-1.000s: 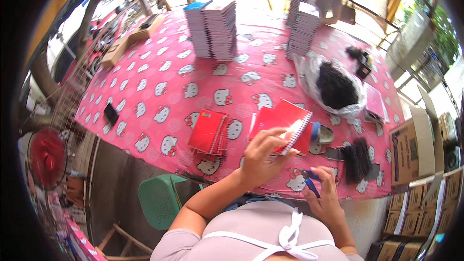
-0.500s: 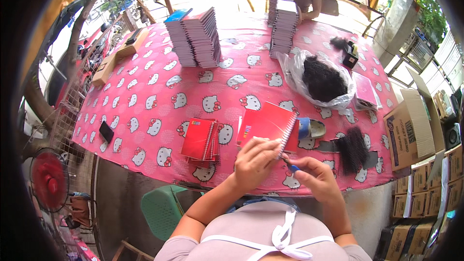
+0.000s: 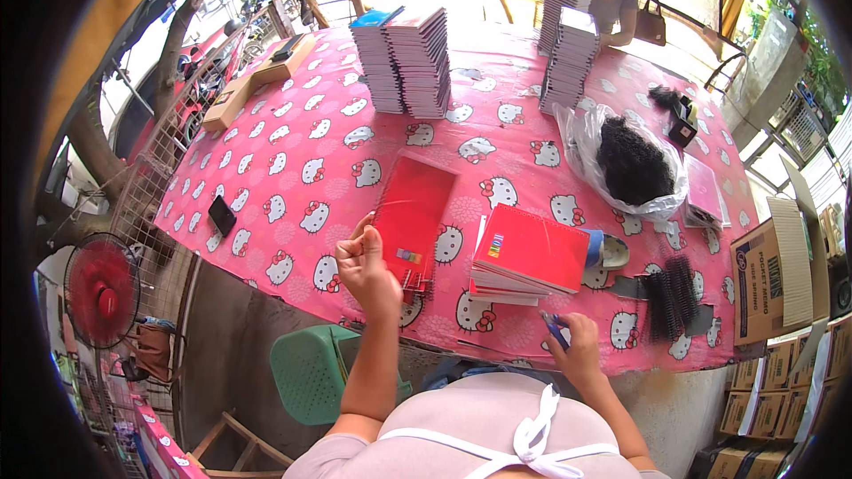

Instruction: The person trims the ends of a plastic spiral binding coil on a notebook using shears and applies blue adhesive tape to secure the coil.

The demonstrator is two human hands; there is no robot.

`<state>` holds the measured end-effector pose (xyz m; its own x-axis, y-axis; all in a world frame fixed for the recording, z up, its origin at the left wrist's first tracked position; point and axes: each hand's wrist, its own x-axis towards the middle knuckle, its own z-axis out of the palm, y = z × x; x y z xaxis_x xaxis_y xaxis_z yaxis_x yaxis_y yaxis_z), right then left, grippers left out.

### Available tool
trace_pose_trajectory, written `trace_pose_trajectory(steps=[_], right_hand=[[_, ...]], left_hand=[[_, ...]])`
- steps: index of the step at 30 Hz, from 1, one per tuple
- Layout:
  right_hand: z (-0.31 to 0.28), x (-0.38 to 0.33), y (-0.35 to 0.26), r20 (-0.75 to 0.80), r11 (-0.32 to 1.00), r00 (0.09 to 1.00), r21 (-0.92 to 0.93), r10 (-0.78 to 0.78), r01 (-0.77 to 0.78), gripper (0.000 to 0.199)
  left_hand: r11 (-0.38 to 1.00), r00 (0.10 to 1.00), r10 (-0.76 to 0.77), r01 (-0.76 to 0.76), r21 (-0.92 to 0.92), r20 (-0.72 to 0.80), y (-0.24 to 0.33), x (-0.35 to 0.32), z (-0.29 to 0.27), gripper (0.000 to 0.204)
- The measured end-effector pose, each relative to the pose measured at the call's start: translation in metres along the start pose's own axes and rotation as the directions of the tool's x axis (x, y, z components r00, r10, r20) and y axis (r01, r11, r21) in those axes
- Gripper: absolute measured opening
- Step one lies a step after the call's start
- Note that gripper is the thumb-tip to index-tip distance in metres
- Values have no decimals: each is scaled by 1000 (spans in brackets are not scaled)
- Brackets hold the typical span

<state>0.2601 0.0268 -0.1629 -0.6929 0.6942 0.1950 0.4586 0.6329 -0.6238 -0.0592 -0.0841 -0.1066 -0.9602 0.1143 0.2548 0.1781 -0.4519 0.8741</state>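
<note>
My left hand (image 3: 366, 266) is closed on the spiral-bound edge of a red notebook (image 3: 417, 204). That notebook lies over a small stack of red notebooks (image 3: 419, 284), mostly hidden beneath it. Low over the table's near edge, my right hand (image 3: 579, 344) grips a small blue-handled hand tool (image 3: 557, 330), its metal tip pointing away from me; whether it is pliers or a cutter I cannot tell. Between my hands sits a pile of red-covered notebooks (image 3: 532, 248), slightly fanned, with white pages showing at the near side.
Black binding coils (image 3: 672, 297) and a blue-strapped slipper (image 3: 612, 252) lie right of the pile. Behind them is a plastic bag (image 3: 581, 160) of black coils. Tall notebook stacks (image 3: 417, 62) stand farther back. A phone (image 3: 222, 215) lies left; a cardboard box (image 3: 770, 275) stands right. Someone (image 3: 612, 4) sits across.
My left hand has moved left, carrying the notebook from the pile to the small stack. My right hand has drawn slightly nearer to me, still holding the tool. The view has shifted.
</note>
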Motion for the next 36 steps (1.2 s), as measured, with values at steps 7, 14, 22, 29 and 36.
trace_pose_trajectory(steps=[7,14,22,29,36], right_hand=[[-48,78,-6,-231,876,924,449,305,-176,46],[-74,138,-33,-192,983,981,182,24,12,39],[-65,129,-76,-379,905,912,315,-156,286,26],[-86,78,62,-386,913,855,-72,346,-402,36],[-39,30,145,-344,638,749,-391,567,-663,44]], left_hand=[[319,980,191,-122,940,62,-53,14,-68,48],[864,940,88,-237,445,330,29,7,41,52],[467,362,259,-858,212,896,70,-51,129,34],[706,360,299,-706,48,884,69,-38,142,11],[682,309,253,-729,57,917,53,-47,146,9]])
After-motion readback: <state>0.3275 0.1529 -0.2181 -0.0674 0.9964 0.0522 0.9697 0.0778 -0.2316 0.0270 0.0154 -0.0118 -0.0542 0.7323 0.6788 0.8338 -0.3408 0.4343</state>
